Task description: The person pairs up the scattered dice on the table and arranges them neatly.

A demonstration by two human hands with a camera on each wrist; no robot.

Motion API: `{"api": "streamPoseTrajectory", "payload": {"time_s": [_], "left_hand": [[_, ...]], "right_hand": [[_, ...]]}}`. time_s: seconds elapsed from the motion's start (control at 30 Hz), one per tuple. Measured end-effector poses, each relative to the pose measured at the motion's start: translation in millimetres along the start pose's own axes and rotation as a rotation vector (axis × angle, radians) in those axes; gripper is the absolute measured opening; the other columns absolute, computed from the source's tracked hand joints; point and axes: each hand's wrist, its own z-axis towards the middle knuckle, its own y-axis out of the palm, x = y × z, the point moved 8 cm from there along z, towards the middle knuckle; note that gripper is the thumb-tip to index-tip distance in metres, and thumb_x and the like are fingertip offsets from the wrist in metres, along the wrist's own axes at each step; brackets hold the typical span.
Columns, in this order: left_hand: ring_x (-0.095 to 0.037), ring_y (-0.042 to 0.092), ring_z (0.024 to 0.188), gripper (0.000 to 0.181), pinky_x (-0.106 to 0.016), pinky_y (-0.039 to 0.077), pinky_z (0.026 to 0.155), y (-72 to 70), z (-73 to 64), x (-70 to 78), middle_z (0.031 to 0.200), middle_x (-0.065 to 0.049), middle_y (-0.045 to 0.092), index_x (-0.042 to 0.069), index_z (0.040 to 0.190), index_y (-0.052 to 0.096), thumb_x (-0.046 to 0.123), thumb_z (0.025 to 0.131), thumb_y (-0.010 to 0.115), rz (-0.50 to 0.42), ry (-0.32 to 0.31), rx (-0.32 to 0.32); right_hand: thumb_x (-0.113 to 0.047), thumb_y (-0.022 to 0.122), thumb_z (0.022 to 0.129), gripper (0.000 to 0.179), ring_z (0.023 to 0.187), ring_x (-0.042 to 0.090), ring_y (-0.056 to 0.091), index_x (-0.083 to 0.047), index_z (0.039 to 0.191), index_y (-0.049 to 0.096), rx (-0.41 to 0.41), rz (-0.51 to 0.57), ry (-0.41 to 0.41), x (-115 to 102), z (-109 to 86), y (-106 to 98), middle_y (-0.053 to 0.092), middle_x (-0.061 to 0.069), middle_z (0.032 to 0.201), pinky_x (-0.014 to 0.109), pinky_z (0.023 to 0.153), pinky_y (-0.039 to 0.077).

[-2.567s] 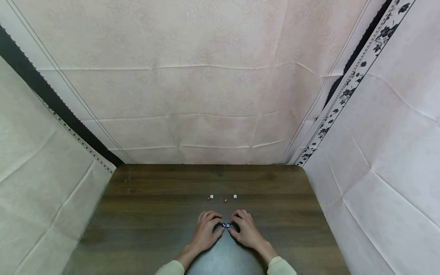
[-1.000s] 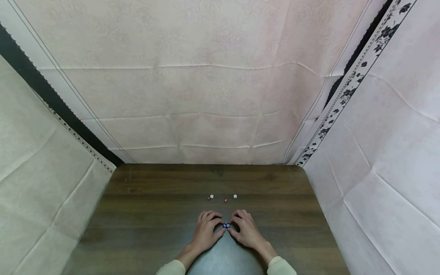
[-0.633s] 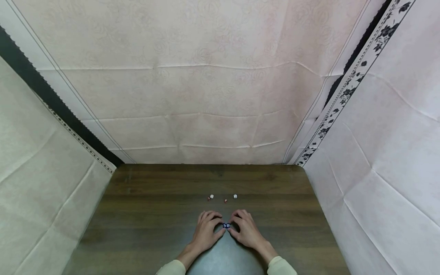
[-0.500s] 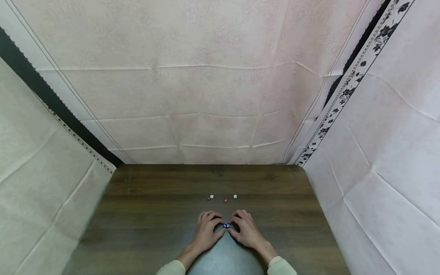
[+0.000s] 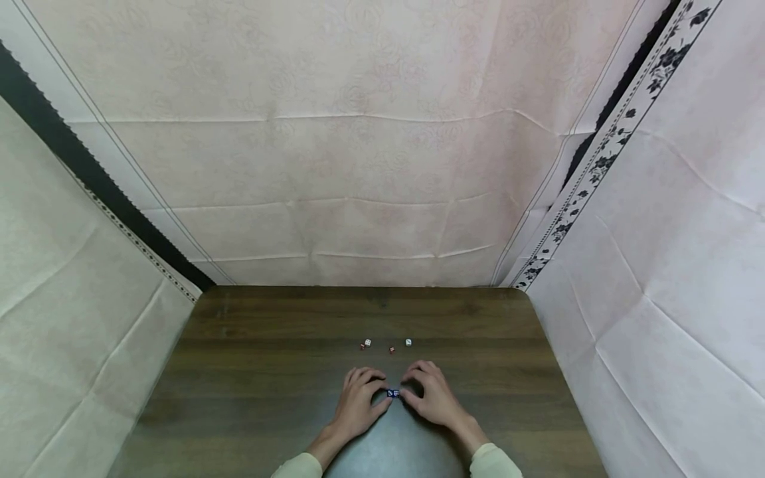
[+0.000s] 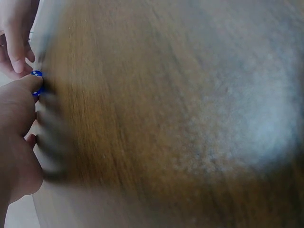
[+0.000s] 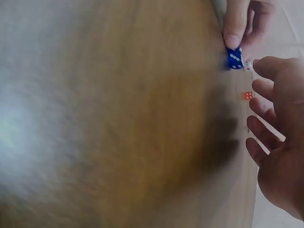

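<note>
Two blue dice with white pips lie side by side in the head view, the left blue die [image 5: 390, 393] against the right blue die [image 5: 396, 394]. My left hand [image 5: 358, 401] pinches the left one between thumb and forefinger; in the left wrist view blue shows past the thumb. My right hand [image 5: 435, 399] is just to the right of the pair, thumb and fingers parted and holding nothing. In the right wrist view its fingers [image 7: 266, 111] are loosely bent and stand apart from the blue die [image 7: 235, 59] facing that camera.
Farther back on the brown wooden table [image 5: 269, 372] are a white die [image 5: 367, 342] beside a red die [image 5: 362, 346], then another red die [image 5: 392, 349] and another white die [image 5: 408, 342]. Pale cloth [image 5: 358, 166] hangs behind and at both sides of the table.
The two blue dice were slightly apart at first and then came together. Since half a second ago my right hand has released the right one and drawn back a little rightward; my left hand stays put.
</note>
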Motion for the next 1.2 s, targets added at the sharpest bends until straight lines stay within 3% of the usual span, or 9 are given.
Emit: {"api": "streamPoseTrajectory", "payload": {"time_s": [0.53, 1.2], "left_hand": [[-0.027, 0.068, 0.126, 0.022, -0.068, 0.046, 0.119, -1.3, 0.1, 0.8, 0.126, 0.001, 0.079, 0.021, 0.108, 0.086, 0.028, 0.09, 0.096, 0.007, -0.027, -0.028], [-0.025, 0.067, 0.126, 0.021, -0.065, 0.046, 0.119, -0.9, 0.3, 0.0, 0.127, 0.002, 0.079, 0.022, 0.107, 0.086, 0.03, 0.091, 0.097, 0.013, -0.034, -0.032]], "right_hand": [[-0.02, 0.086, 0.102, 0.024, 0.121, 0.023, 0.066, -0.01, 0.123, 0.083, -0.016, 0.027, 0.183, 22.2, 26.3, -20.2, 0.074, 0.002, 0.127, 0.052, 0.105, 0.056], [-0.021, 0.086, 0.102, 0.031, 0.123, 0.032, 0.066, -0.01, 0.13, 0.081, 0.028, -0.001, 0.279, 50.8, 54.3, -19.4, 0.074, 0.01, 0.131, 0.057, 0.11, 0.055]]}}
